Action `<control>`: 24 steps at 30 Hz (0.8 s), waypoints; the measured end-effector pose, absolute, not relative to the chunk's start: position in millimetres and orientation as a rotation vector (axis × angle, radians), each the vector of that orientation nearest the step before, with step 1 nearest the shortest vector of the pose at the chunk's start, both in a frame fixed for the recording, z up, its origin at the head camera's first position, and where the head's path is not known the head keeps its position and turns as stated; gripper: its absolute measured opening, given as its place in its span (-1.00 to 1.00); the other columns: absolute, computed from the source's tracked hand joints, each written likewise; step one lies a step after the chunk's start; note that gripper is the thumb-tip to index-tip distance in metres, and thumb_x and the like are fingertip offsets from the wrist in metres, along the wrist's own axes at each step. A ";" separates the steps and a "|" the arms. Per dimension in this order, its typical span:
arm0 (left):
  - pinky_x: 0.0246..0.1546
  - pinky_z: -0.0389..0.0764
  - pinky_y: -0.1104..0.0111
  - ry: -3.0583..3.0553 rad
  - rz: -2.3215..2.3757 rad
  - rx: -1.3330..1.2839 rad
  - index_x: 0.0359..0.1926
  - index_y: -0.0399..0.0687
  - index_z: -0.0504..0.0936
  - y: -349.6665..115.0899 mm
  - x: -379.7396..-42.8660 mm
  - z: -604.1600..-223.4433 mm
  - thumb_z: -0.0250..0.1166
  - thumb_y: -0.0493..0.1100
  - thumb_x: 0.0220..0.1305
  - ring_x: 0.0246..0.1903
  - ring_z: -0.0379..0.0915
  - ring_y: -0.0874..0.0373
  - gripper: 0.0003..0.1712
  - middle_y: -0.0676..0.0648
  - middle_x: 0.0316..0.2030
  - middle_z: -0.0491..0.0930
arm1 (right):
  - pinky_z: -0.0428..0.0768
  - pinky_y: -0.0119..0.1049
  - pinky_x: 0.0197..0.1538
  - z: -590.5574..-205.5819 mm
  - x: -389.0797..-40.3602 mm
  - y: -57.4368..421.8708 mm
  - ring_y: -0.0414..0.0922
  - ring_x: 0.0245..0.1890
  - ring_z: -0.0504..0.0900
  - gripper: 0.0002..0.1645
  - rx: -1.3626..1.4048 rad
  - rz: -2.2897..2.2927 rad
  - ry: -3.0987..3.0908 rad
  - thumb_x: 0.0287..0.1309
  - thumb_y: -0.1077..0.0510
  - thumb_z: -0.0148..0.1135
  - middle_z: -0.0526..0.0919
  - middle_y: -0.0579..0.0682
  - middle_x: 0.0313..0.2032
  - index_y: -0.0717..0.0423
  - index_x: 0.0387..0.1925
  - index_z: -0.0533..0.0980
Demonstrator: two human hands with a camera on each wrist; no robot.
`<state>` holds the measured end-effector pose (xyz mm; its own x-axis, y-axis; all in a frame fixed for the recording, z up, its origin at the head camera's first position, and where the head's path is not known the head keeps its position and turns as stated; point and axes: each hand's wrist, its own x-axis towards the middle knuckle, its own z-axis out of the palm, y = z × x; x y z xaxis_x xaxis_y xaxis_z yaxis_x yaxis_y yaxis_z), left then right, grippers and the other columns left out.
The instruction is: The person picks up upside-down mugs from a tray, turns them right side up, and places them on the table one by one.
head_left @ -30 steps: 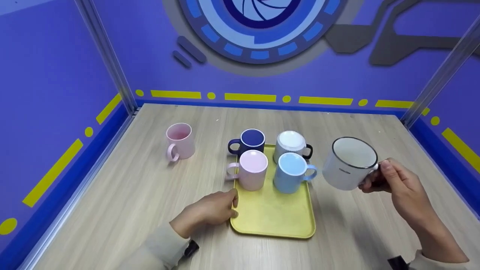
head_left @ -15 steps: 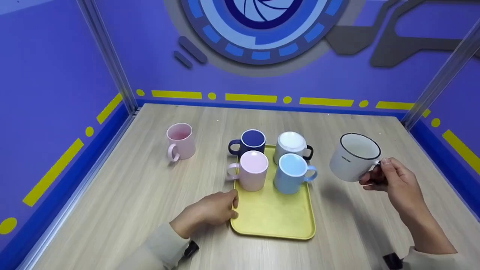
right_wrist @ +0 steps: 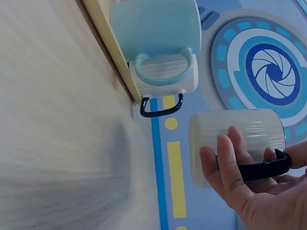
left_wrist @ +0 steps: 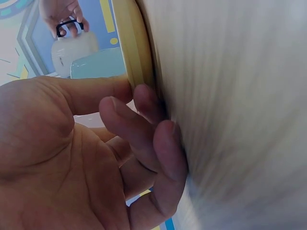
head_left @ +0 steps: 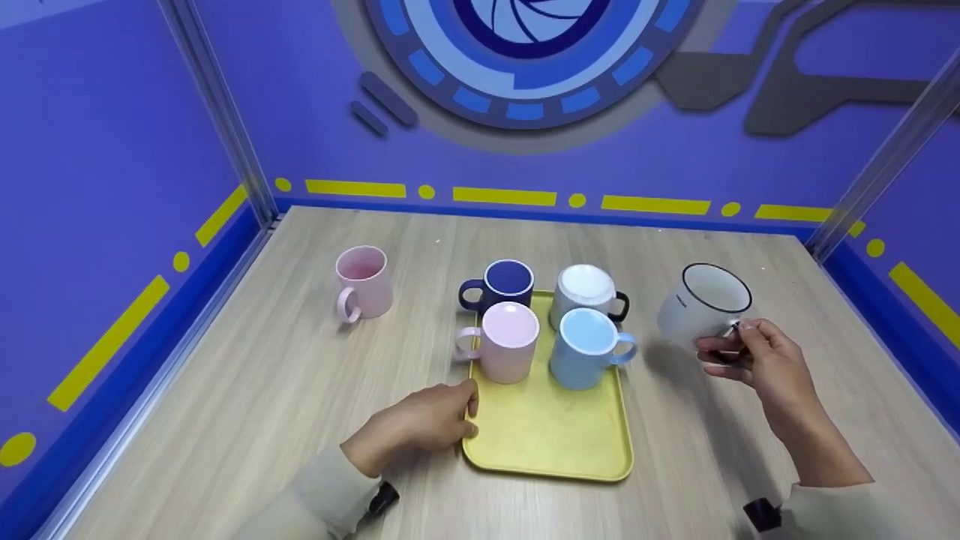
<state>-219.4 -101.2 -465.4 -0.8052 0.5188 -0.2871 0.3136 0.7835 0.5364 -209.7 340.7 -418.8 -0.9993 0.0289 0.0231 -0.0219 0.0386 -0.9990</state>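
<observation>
My right hand point(head_left: 769, 367) grips the black handle point(right_wrist: 263, 168) of a white mug point(head_left: 694, 315) with a dark rim, held above the table right of the tray. With thumb and fingers my left hand point(head_left: 427, 416) pinches the left edge of a yellow tray point(head_left: 551, 435); in the left wrist view the thumb point(left_wrist: 98, 93) lies on the tray's side and the fingertips sit at its underside near the table. On the tray stand a pink mug point(head_left: 506, 356) and a light blue mug point(head_left: 577, 364) in front, a navy mug point(head_left: 487, 301) and a white mug with black handle point(head_left: 562, 307) behind.
Another pink mug point(head_left: 371, 296) stands upright on the wooden table point(head_left: 300, 405) at the back left, its handle toward the front. Blue panels point(head_left: 480, 157) with yellow marks enclose the table at the back and sides.
My right hand has moved left and a little farther back with the white mug, which has turned slightly. The left hand stays at the tray; the tray and its mugs have not moved.
</observation>
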 end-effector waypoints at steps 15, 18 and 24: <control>-0.39 0.32 0.30 2.558 0.696 0.656 -0.18 0.02 0.46 -103.5 -218.9 -467.0 0.37 -0.11 0.34 -0.42 0.33 0.15 -0.78 0.08 -0.47 0.41 | 0.75 -0.34 -0.09 -435.0 -240.3 326.1 -0.27 -0.13 0.78 -0.66 -0.187 2.191 -2.246 0.68 0.04 -0.25 0.82 -0.18 -0.22 0.24 -0.15 0.25; -0.39 0.32 0.30 2.559 0.696 0.658 -0.18 0.01 0.46 -103.6 -219.1 -467.3 0.37 -0.11 0.33 -0.42 0.33 0.16 -0.78 0.08 -0.46 0.41 | 0.75 -0.34 -0.06 -438.7 -246.2 325.5 -0.29 -0.09 0.76 -0.68 -0.220 2.178 -2.273 0.68 0.03 -0.27 0.80 -0.22 -0.20 0.22 -0.12 0.25; -0.38 0.34 0.30 2.560 0.684 0.661 -0.18 0.02 0.46 -103.6 -219.7 -468.2 0.37 -0.10 0.34 -0.40 0.35 0.16 -0.78 0.08 -0.44 0.43 | 0.74 -0.34 0.00 -445.2 -254.8 324.8 -0.31 -0.02 0.70 -0.68 -0.268 2.133 -2.333 0.68 0.00 -0.29 0.74 -0.24 -0.14 0.18 -0.02 0.27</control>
<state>-219.7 -103.6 -468.2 -0.8045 0.5351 -0.2577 0.3352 0.7673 0.5468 -254.8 324.8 -445.2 -0.9853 0.1034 -0.1362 0.1449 0.0816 -0.9861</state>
